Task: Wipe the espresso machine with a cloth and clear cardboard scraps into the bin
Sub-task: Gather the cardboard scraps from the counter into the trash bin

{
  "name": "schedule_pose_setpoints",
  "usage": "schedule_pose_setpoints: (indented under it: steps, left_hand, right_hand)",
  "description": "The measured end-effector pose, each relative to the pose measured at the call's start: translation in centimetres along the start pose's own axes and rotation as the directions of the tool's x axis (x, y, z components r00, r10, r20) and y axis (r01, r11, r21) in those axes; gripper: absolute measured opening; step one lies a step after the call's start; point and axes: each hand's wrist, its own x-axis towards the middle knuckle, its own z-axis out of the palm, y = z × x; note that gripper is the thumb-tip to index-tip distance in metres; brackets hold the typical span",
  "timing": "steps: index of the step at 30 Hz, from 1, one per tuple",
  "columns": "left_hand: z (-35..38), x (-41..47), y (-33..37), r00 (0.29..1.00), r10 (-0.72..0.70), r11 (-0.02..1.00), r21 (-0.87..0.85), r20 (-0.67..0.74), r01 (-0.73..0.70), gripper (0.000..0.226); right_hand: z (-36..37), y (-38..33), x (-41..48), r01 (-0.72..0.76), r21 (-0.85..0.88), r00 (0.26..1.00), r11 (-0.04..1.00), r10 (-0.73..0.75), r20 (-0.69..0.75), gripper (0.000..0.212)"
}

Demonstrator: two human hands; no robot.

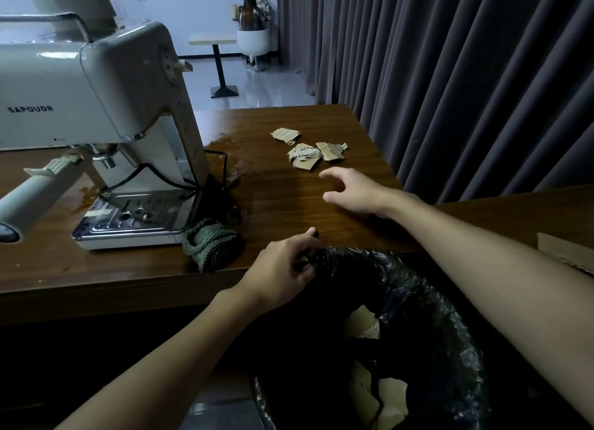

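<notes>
My left hand (pixel 283 268) pinches the bin liner (pixel 418 288); my right hand (pixel 353 190) hovers loose-fingered near cardboard scraps (pixel 308 151); espresso machine (pixel 96 85) reads SAPOUDR.

Glossy, smooth cream plastic on the espresso machine (pixel 106 85), shiny metal on its drip tray (pixel 128 217), polished dark wood grain across the counter (pixel 283 201), rough green knitted cloth (pixel 210 248), matt torn corrugated cardboard scraps (pixel 308 151), crinkled glossy black plastic bin bag (pixel 427 304).
</notes>
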Motion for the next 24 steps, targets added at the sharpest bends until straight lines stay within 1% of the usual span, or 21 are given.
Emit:
schedule_pose_setpoints:
  steps: [2, 4, 7, 9, 11, 12, 14, 16, 17, 18, 21, 24]
  left_hand:
    - [0.0, 0.0, 0.0, 1.000, -0.001, 1.000, -0.008, 0.006, 0.001, 0.046]
    - [-0.1, 0.0, 0.1, 1.000, -0.002, 1.000, -0.009, 0.018, 0.002, 0.046]
    - [-0.2, -0.1, 0.2, 1.000, 0.006, 1.000, 0.016, 0.017, -0.006, 0.047]
    - [-0.2, -0.1, 0.2, 1.000, 0.006, 1.000, 0.024, 0.013, -0.006, 0.047]
    - [-0.2, -0.1, 0.2, 1.000, 0.001, 1.000, 0.018, 0.023, -0.002, 0.047]
    - [-0.2, -0.1, 0.2, 1.000, -0.001, 1.000, 0.017, 0.028, 0.001, 0.047]
    - [-0.3, -0.1, 0.1, 0.999, -0.004, 1.000, 0.023, 0.033, 0.004, 0.046]
    - [-0.2, 0.0, 0.1, 1.000, -0.001, 1.000, 0.030, 0.028, 0.001, 0.046]
    - [-0.2, 0.0, 0.0, 1.000, 0.001, 0.999, 0.032, 0.025, -0.002, 0.046]
    - [-0.2, 0.0, 0.0, 1.000, 0.002, 0.999, 0.034, 0.025, -0.003, 0.046]
    - [-0.2, 0.0, 0.0, 1.000, 0.006, 0.999, 0.032, 0.023, -0.007, 0.046]
    - [-0.2, 0.0, 0.0, 1.000, 0.011, 0.999, 0.049, 0.025, -0.013, 0.047]
  right_hand:
    - [0.8, -0.7, 1.9, -0.020, -0.066, 1.000, 0.998, 0.020, 0.002, 0.063]
    - [1.3, -1.2, 3.4, -0.006, -0.132, 1.000, 0.991, 0.005, -0.005, 0.066]
    - [1.9, -1.2, 5.3, 0.010, -0.212, 1.000, 0.977, -0.012, -0.009, 0.068]
    - [2.1, -0.9, 6.3, -0.032, -0.243, 0.999, 0.970, 0.033, 0.001, 0.066]
    - [2.2, -0.6, 6.9, -0.068, -0.291, 0.997, 0.954, 0.079, 0.026, 0.063]
    - [2.3, -0.5, 7.1, -0.069, -0.316, 0.997, 0.946, 0.079, 0.020, 0.059]
    - [2.3, -0.5, 7.2, -0.045, -0.325, 0.997, 0.945, 0.021, -0.076, 0.050]
    - [2.3, -0.4, 6.9, 0.010, -0.302, 0.976, 0.953, -0.075, -0.206, 0.038]
    - [2.2, -0.3, 6.7, 0.036, -0.290, 0.966, 0.956, -0.108, -0.236, 0.034]
    - [2.1, -0.1, 6.4, 0.055, -0.279, 0.964, 0.959, -0.124, -0.235, 0.031]
    - [1.7, 0.4, 5.5, 0.082, -0.299, 0.980, 0.951, -0.131, -0.147, 0.029]
    - [1.5, 0.5, 4.8, 0.082, -0.310, 0.975, 0.947, -0.141, -0.172, 0.020]
